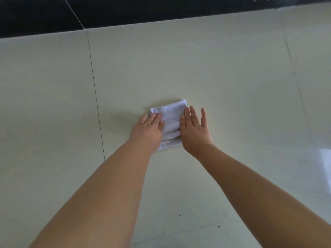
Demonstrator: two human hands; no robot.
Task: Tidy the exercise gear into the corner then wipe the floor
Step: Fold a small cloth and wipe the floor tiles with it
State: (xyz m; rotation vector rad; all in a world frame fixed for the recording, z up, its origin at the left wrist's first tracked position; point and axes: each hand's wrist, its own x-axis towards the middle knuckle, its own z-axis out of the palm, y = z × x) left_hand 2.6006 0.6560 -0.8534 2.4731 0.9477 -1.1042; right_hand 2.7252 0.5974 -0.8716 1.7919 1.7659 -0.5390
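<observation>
A folded white cloth (171, 119) lies flat on the pale tiled floor (223, 77) in the middle of the head view. My left hand (148, 128) rests on the cloth's left side, fingers laid flat over its edge. My right hand (194, 130) presses the right side, fingers straight and spread, partly on the cloth and partly on the floor. Both arms reach forward from the bottom of the frame. No exercise gear is visible.
A black tiled wall base (125, 11) runs across the top of the view. Dark grout lines (96, 97) cross the floor at left and right. Small dark specks (180, 215) dot the floor near me. A bright reflection (325, 169) sits at right.
</observation>
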